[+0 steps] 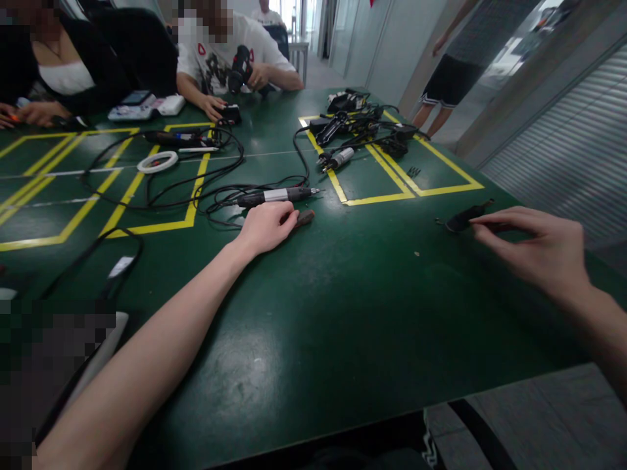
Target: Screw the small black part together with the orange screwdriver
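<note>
My left hand rests on the green table with its fingers curled over a short dark grey handle with a reddish edge. Most of that handle is hidden under the hand. Just beyond the knuckles lies a corded electric screwdriver, black with a silver band. Over on the right, my right hand pinches the near end of a small black elongated piece between thumb and fingertips. Its exact kind is unclear. A tiny dark bit, perhaps a screw, lies by that piece.
Black cables and adapters pile up inside yellow tape outlines at the back. A white tape roll sits among looping cables on the left. Across the table, a person holds a black tool. A small spring lies at right.
</note>
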### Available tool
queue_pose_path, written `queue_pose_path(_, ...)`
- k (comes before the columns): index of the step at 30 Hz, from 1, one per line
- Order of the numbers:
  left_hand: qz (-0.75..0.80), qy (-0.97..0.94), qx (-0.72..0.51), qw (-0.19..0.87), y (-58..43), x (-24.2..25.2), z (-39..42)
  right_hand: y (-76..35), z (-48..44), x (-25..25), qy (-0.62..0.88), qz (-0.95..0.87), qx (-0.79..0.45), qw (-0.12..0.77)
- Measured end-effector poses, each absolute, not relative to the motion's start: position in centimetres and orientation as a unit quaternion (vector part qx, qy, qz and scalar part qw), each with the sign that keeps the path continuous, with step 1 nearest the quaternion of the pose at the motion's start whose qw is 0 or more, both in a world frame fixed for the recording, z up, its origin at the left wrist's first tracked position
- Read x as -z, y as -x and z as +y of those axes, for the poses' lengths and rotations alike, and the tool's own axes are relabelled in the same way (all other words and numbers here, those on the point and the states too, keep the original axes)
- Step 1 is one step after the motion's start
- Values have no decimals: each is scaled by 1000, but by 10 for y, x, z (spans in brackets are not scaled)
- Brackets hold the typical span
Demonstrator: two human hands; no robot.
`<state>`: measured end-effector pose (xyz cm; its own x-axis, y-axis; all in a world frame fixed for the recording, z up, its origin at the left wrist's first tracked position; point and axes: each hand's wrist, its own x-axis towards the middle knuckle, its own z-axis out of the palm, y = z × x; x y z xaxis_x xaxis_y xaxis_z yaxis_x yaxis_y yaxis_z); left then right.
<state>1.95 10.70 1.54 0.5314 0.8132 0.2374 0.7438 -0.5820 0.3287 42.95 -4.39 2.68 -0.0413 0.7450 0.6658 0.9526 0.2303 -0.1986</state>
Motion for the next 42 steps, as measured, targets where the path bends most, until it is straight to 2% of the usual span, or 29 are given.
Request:
queue_pose_path(5, 449, -869, -184, 99, -20, -14, 107, -438, -32, -33, 447, -787, 381, 188)
queue_pose_path(10, 444, -871, -185, 101, -21, -15, 107, -444, -27, -31, 421, -765, 457, 169)
queue_pose_path(19, 444, -871, -186, 97, -20, -14, 107, -449, -19, -28, 435, -790, 390, 184)
queue_pose_path(26, 454, -868, -174, 102, -21, -16, 106, -437, -18, -31, 417, -798, 396, 182)
queue_pose_path(35, 452, -866, -182, 109, -21, -15, 106, -444, -18, -27, 479, -797, 325, 174)
queue_pose_path(42, 447, -869, -185, 100, -20, -13, 107, -439, -13, -38, 391, -823, 384, 149)
